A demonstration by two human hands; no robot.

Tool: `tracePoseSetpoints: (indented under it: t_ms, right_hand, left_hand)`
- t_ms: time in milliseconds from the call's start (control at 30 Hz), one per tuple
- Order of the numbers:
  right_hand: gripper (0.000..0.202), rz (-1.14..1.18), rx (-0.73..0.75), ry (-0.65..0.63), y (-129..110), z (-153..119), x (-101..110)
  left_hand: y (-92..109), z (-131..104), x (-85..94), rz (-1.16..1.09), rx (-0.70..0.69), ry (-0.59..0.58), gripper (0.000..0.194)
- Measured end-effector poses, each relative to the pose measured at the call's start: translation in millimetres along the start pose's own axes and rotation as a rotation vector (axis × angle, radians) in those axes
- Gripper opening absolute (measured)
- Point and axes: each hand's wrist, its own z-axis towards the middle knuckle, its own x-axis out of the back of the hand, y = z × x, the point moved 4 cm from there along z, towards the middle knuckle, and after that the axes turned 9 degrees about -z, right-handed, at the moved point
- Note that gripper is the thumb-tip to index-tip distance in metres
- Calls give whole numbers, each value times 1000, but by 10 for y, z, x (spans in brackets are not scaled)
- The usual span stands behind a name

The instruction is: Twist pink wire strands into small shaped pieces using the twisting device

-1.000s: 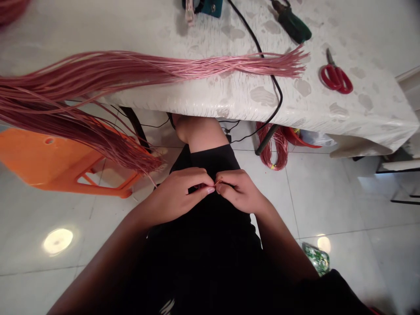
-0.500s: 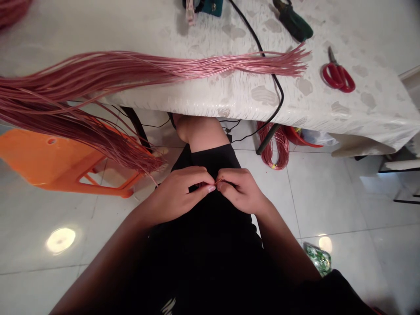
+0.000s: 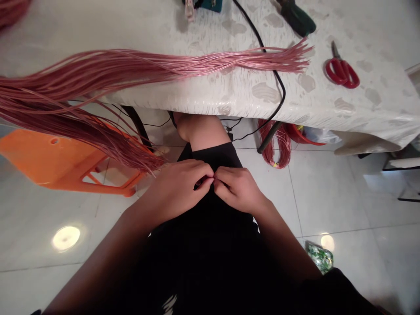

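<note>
Left hand [image 3: 179,186] meeting right hand [image 3: 239,188], fingers [image 3: 203,169] pinched narrow, contents unclear, table edge [image 3: 229,105] ahead, floor [image 3: 320,188] both sides

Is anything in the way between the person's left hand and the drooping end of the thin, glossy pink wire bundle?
Nothing visible: the left hand lies right beside the drooping wire end in view. The orange plastic stool shows behind the wires, not between.

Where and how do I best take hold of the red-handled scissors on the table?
I'd grip the scissors across both red loops, coming down from above on the side nearest the person. They lie flat on the table with the loops toward that side and the blades pointing away, so the wide handles look like the safer hold.
</note>
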Motion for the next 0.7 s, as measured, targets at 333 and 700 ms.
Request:
tracePoseSetpoints:
  t_ms: [333, 700]
  right_hand:
    - [26, -201, 14, 58, 161, -1, -165]
    - [24, -267, 160, 175, 261, -41, -348]
  left_hand:
    - [77, 188, -81, 248, 10, -75, 23]
    - [-108, 285, -177, 20, 61, -180, 13]
